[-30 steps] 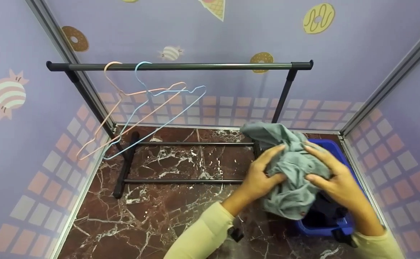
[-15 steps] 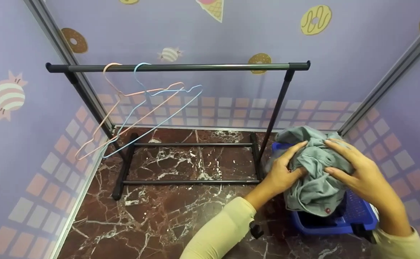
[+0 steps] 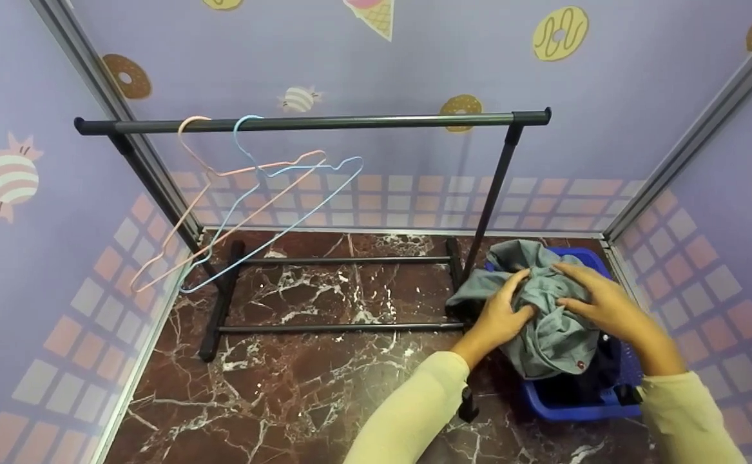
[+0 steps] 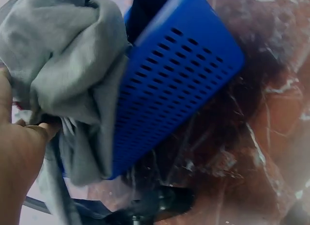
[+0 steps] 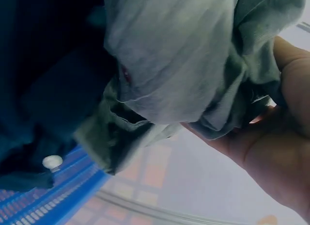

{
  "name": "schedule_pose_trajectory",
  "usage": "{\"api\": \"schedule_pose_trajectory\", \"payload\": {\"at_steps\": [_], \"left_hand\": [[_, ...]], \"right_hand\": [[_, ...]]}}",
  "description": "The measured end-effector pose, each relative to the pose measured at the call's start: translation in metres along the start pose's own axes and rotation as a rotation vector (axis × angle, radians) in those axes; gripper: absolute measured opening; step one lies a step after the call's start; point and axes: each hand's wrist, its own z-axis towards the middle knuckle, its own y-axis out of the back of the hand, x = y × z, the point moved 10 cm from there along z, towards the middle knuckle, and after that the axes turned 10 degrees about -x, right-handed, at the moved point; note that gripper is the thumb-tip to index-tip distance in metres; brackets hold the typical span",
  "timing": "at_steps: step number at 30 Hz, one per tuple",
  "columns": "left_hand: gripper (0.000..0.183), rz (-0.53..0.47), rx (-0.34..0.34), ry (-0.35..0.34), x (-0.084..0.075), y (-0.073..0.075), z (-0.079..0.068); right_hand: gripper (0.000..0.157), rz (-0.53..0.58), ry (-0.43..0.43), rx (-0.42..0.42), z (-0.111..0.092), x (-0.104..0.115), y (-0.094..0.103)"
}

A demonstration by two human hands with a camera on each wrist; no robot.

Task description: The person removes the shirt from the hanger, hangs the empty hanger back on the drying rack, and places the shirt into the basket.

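Note:
A crumpled grey-green garment (image 3: pixel 556 335) with a small red mark is bunched between both hands, over the blue basket (image 3: pixel 569 414). My left hand (image 3: pixel 503 319) grips its left side, with thumb and fingers in the folds. From the right, my right hand (image 3: pixel 611 312) holds the opposite side, fingertips sunk in the cloth. One end of the garment trails left beyond the basket's rim. In the left wrist view, cloth (image 4: pixel 82 74) drapes along the perforated basket wall (image 4: pixel 184 74). The right wrist view shows the fabric (image 5: pixel 174 60) against the right palm (image 5: pixel 276 152).
Dark clothing (image 3: pixel 585 386) lies in the basket. Left of it stands a black garment rack (image 3: pixel 350 121) with low crossbars. A pink hanger (image 3: pixel 189 251) and a blue hanger (image 3: pixel 285 232) hang from its rail. Patterned walls enclose the marbled floor (image 3: pixel 272 399).
Both hands carried the garment right over the basket, then shifted slightly back left. A loose end now hangs out to the left.

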Motion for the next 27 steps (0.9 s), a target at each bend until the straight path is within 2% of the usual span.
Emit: {"api": "schedule_pose_trajectory", "payload": {"at_steps": [2, 5, 8, 12, 16, 19, 21, 24, 27], "left_hand": [[0.068, 0.028, 0.003, 0.004, 0.005, 0.001, -0.002], [0.069, 0.017, 0.009, -0.001, 0.005, 0.008, -0.004], [0.069, -0.028, -0.001, -0.014, 0.001, 0.020, -0.007], [0.068, -0.042, -0.021, -0.043, -0.001, 0.044, -0.011], [0.065, -0.018, -0.043, -0.093, -0.001, 0.074, -0.015], [0.063, 0.006, -0.069, -0.130, 0.002, 0.099, -0.020], [0.063, 0.032, -0.085, -0.127, 0.005, 0.115, -0.023], [0.064, 0.072, -0.098, -0.101, 0.012, 0.138, -0.031], [0.065, 0.123, -0.104, -0.090, 0.018, 0.159, -0.040]], "right_hand": [[0.065, -0.033, 0.007, 0.028, 0.000, -0.008, -0.011], [0.064, -0.073, -0.028, 0.092, -0.003, -0.025, -0.025], [0.064, -0.098, -0.078, 0.160, -0.008, -0.043, -0.035], [0.064, -0.119, -0.106, 0.175, -0.013, -0.055, -0.036], [0.062, -0.113, -0.107, 0.113, -0.012, -0.043, -0.020], [0.059, -0.106, -0.084, 0.047, -0.011, -0.022, -0.009], [0.058, -0.106, -0.065, 0.012, -0.011, -0.008, -0.006], [0.063, -0.159, -0.043, 0.007, -0.014, 0.007, -0.015], [0.075, -0.256, -0.054, 0.070, -0.020, 0.011, -0.034]]}}
